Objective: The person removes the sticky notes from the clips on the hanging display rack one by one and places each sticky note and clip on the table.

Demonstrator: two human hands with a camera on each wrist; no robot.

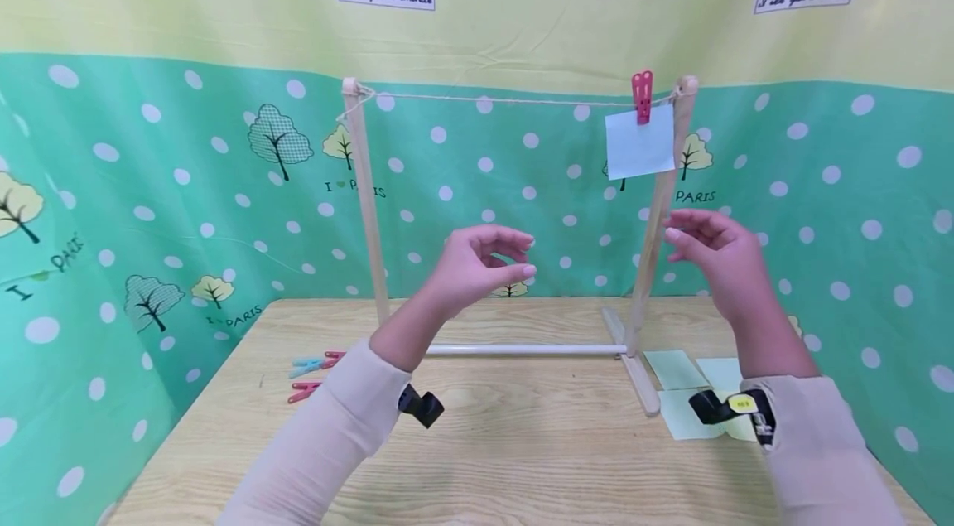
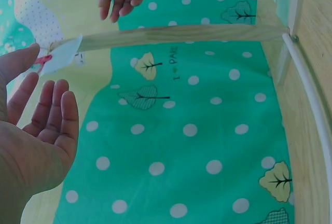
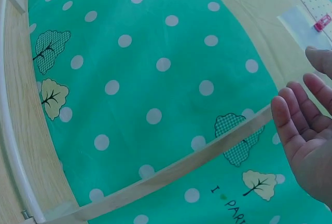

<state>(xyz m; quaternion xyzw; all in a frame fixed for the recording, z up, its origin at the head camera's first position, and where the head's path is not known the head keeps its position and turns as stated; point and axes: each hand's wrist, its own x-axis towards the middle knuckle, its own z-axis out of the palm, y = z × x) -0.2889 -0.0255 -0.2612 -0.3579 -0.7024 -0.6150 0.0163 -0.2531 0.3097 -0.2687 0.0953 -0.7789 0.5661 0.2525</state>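
In the head view a pale blue paper square [image 1: 639, 147] hangs from the string [image 1: 484, 99] near the right post, clipped by a red clothespin [image 1: 643, 98]. Below and left of the paper, my left hand [image 1: 480, 261] is in the air with loosely bent fingers and nothing between them. My right hand [image 1: 715, 253] is raised beside the right post [image 1: 656, 244], a little under the paper, its fingers loosely bent too. Both wrist views show bare palms: the left hand [image 2: 44, 136] and the right hand [image 3: 311, 136] hold nothing.
Several red and blue clothespins [image 1: 309, 366] lie on the wooden table [image 1: 507, 443] at left. Pale green paper squares [image 1: 674, 369] lie at right, partly behind my right forearm. A white bar [image 1: 529, 349] joins the frame's feet; the left post [image 1: 365, 195] stands opposite.
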